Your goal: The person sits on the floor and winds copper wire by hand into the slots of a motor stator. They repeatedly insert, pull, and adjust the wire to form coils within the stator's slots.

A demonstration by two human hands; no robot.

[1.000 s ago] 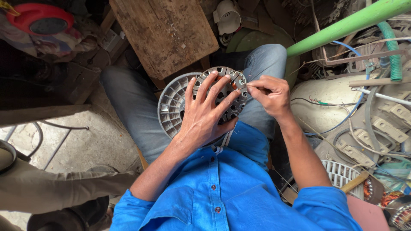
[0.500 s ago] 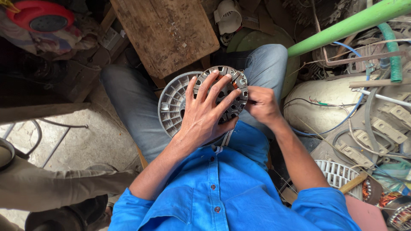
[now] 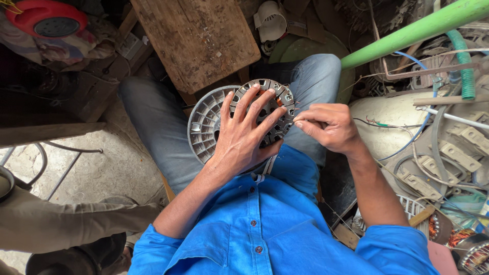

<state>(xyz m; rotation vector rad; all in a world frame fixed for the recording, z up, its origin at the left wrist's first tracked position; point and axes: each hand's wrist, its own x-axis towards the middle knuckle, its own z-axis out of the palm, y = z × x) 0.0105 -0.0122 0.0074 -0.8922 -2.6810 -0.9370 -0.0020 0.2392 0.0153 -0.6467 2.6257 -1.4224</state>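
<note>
We record the round motor stator (image 3: 275,99) lying on our lap, stacked on a ribbed grey fan housing (image 3: 204,125) that shows past the left hand's thumb side. The left hand (image 3: 244,137) lies flat on the stator with fingers (image 3: 248,102) spread wide and apart, pressing down rather than gripping. The right hand (image 3: 326,127) sits just beside the stator's rim, its fingertips (image 3: 300,119) pinched together on what appears to be a thin wire end coming off the stator; the strand itself is too fine to trace. We judge the stator stiff and fairly heavy for its size, a laminated metal ring with slotted teeth, so it will stay put under a flat palm, and is best held by the outer rim or pressed from above. Its slot edges look sharp, and any copper winding in them would be fragile and easily nicked. The wire should handle as light and springy, needing a fingertip pinch close to the slot. Beyond both hands stands a wooden stool (image 3: 196,38); a green pipe (image 3: 412,30) runs beyond the right hand.
</note>
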